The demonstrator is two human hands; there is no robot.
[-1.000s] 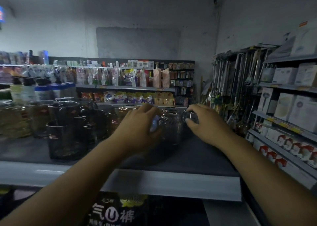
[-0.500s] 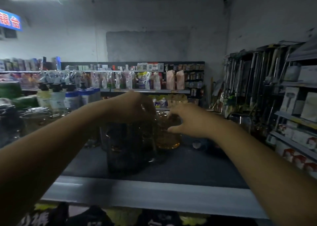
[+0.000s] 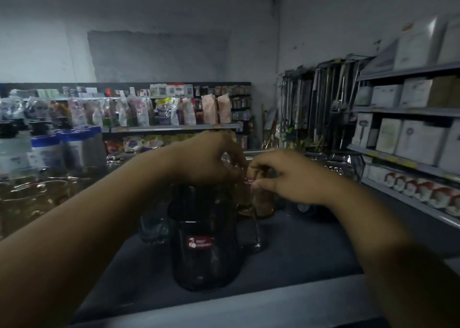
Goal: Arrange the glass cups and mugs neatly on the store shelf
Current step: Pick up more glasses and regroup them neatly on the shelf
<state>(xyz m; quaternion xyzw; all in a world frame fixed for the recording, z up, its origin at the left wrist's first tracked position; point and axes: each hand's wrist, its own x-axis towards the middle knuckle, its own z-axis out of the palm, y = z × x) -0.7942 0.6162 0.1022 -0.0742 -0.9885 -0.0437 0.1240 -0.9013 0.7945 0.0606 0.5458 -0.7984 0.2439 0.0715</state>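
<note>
A tall dark glass mug (image 3: 204,238) with a red label stands near the front of the dark shelf top (image 3: 298,260). My left hand (image 3: 206,161) rests over its rim, fingers curled on the top. Just behind it to the right stands an amber glass cup (image 3: 261,200). My right hand (image 3: 286,176) pinches that cup's rim between thumb and fingers. A small clear glass (image 3: 153,225) sits left of the dark mug, partly hidden by my left forearm.
More glassware (image 3: 37,191) crowds the shelf's left side, with blue-lidded bottles (image 3: 74,148) behind. A faceted glass jar (image 3: 348,166) stands at the far right. White boxes fill the side shelving (image 3: 410,133) on the right. The shelf's pale front edge (image 3: 224,310) runs below.
The view has moved closer to the dark mug. My left hand stays on its top, and my right hand has gone from reaching open to pinching the amber cup's rim.
</note>
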